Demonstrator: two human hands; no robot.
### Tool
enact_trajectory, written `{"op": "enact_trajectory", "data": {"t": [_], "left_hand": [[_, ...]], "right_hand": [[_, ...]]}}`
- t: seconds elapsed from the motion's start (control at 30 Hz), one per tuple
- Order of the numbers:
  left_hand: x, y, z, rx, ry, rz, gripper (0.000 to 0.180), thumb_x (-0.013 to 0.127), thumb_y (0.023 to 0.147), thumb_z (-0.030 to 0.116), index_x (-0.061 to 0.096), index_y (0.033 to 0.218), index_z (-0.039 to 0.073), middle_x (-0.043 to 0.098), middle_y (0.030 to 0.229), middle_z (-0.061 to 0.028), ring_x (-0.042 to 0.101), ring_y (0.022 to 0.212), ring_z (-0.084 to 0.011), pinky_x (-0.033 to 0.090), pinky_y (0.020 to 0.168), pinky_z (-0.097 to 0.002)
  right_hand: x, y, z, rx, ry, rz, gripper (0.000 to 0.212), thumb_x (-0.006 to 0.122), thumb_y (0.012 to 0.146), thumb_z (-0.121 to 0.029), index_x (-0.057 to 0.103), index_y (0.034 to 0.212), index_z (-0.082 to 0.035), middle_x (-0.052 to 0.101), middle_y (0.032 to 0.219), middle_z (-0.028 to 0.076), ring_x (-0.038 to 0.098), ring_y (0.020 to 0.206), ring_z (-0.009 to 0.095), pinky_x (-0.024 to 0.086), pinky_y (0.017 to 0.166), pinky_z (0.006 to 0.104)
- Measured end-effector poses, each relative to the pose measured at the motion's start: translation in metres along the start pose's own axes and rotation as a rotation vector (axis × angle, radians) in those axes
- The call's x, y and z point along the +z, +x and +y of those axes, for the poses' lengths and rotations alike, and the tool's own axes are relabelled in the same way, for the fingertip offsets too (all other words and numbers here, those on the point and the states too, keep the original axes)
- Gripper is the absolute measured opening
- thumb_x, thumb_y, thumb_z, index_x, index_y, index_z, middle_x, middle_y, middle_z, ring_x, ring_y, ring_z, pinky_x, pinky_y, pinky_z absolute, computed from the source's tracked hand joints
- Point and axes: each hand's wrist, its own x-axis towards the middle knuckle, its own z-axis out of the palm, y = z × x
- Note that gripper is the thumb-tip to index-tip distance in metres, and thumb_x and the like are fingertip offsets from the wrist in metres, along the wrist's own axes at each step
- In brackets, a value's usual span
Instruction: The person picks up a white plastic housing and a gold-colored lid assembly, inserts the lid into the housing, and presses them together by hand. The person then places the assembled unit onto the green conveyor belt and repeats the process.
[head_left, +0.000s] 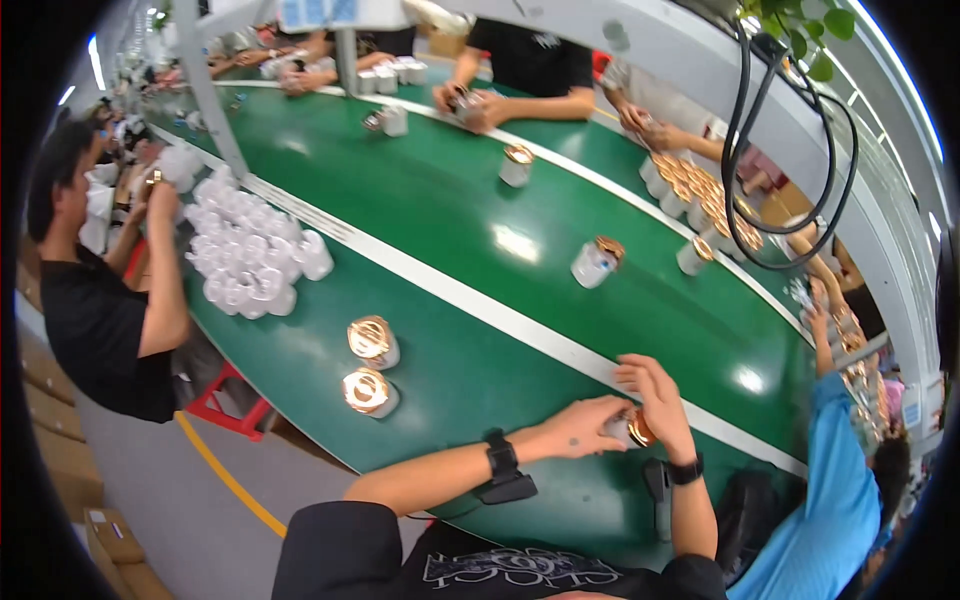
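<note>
My left hand point(583, 428) is closed around a small whitish jar point(619, 430) lying on its side, its shiny copper-coloured lid point(641, 428) facing right. Against that lid rests the palm side of my right hand point(660, 402), its fingers stretched out past the jar and not wrapped round it. Black straps circle both wrists. To the left of my left forearm, two white jars with copper lids stand on the green table: one nearer jar point(370, 393) and one just behind it point(373, 342).
A heap of translucent white cups point(250, 245) covers the table at left. Beyond the white divider strip point(480, 303) stand lidded jars, one of them point(598, 262) tilted. More jars point(700, 195) crowd the far right. Co-workers sit around; a blue sleeve point(835, 470) is close at right. Black cables point(735, 150) hang overhead.
</note>
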Motion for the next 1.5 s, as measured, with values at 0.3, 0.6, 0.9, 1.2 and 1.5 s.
{"op": "enact_trajectory", "data": {"t": [0.3,0.6,0.9,1.2,1.5], "left_hand": [[-0.007,-0.015,0.015,-0.261,-0.247,-0.031,0.065,0.073,0.096,0.013,0.039,0.15,0.003,0.062,0.13,-0.0168,0.073,0.075,-0.022,0.058,0.069,-0.0372],[-0.001,-0.041,-0.035,-0.106,-0.16,0.258,0.067,0.064,0.099,0.01,0.028,0.156,0.002,0.05,0.142,-0.0243,0.072,0.087,-0.0318,0.058,0.079,-0.0454],[-0.005,-0.048,-0.044,0.036,0.017,0.179,0.062,0.062,0.098,0.007,0.032,0.153,-0.001,0.052,0.131,-0.025,0.07,0.085,-0.039,0.056,0.078,-0.0509],[-0.005,-0.015,-0.043,0.022,-0.027,0.201,0.053,0.063,0.099,0.008,0.041,0.146,0.001,0.057,0.129,-0.0222,0.07,0.08,-0.0349,0.057,0.074,-0.0473],[-0.016,0.014,-0.043,0.065,0.069,0.275,0.048,0.066,0.098,0.008,0.046,0.141,0.004,0.06,0.12,-0.0166,0.068,0.071,-0.0268,0.056,0.067,-0.0416]], "right_hand": [[0.031,-0.075,-0.011,-0.213,-0.577,0.123,0.044,0.064,0.097,-0.005,0.059,0.141,-0.001,0.055,0.147,0.023,0.063,0.126,0.035,0.051,0.105,0.0389],[-0.019,-0.037,0.054,-0.167,-0.817,0.45,0.046,0.058,0.105,-0.008,0.053,0.151,-0.002,0.055,0.151,0.02,0.055,0.135,0.036,0.045,0.11,0.0392],[-0.052,-0.018,0.128,-0.151,-0.915,0.486,0.069,0.061,0.102,-0.008,0.031,0.164,-0.006,0.029,0.167,0.023,0.047,0.143,0.039,0.041,0.116,0.0452],[-0.031,0.03,0.042,-0.127,-0.992,0.509,0.086,0.074,0.095,-0.014,0.026,0.167,-0.011,0.027,0.17,0.02,0.034,0.154,0.038,0.04,0.117,0.0488],[-0.026,0.164,0.091,-0.19,-0.709,0.359,0.096,0.086,0.083,-0.022,0.033,0.162,-0.008,0.051,0.154,0.016,0.052,0.138,0.034,0.047,0.111,0.044]]}}
